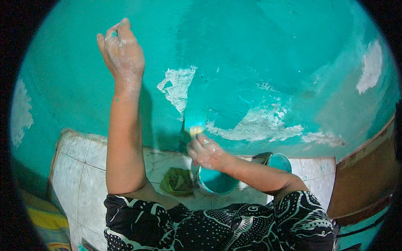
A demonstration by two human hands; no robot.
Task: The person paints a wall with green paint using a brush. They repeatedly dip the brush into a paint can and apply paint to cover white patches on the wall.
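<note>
My right hand (207,152) grips a paintbrush (196,128) by its handle, with a red bit of the handle showing below the fingers. The bristles, loaded with teal paint, press against the teal wall (251,47) between white filler patches. One jagged filler patch (179,84) lies just above and left of the brush; a wider patch (257,125) spreads to its right. Raised at the upper left, my left hand (124,50) is dusted with white powder. Its fingers are loosely curled with gaps between them, and nothing shows in it; whether it touches the wall I cannot tell.
Below my right forearm stands a bucket of teal paint (218,182), with a second teal container (280,162) to its right. A crumpled green sack (177,182) sits on the white tiled floor (91,175). A brown panel (367,166) borders the right side; striped cloth (47,222) lies lower left.
</note>
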